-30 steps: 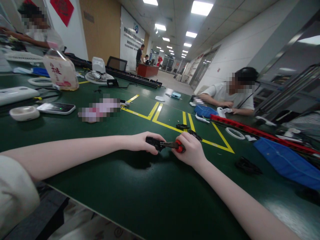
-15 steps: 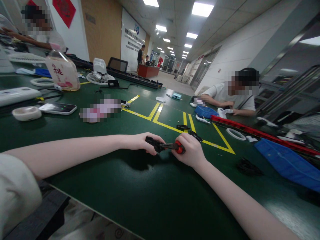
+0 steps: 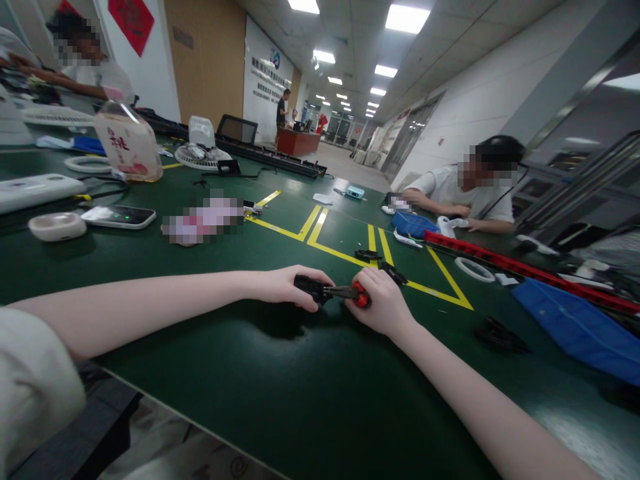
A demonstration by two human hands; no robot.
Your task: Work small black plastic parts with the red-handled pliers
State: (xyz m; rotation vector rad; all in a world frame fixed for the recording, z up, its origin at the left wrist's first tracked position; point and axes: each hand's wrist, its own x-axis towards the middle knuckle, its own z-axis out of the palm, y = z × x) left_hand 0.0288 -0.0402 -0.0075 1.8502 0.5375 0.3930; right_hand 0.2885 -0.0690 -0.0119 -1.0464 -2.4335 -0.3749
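My left hand (image 3: 287,285) is closed around a small black plastic part (image 3: 309,288), thumb and fingers on either side of it. Facing it, my right hand (image 3: 383,301) grips red-handled pliers (image 3: 361,295). Their dark metal jaws point left and meet the near end of the black part. Whether the jaws are clamped on it is too small to tell. Both hands are just above the green table (image 3: 300,400). Beyond my right hand lie two black pieces, one flat (image 3: 367,255) and one partly behind my knuckles (image 3: 393,273).
Yellow tape (image 3: 345,255) marks the table. At left are a phone (image 3: 119,217), a white case (image 3: 57,227) and a bottle (image 3: 129,143). A blue tray (image 3: 575,327), a red strip (image 3: 500,263) and a black bundle (image 3: 501,335) lie right. A person (image 3: 470,190) sits across.
Both hands keep their hold, and the black part has turned slightly against the pliers. The whole view has shifted slightly.
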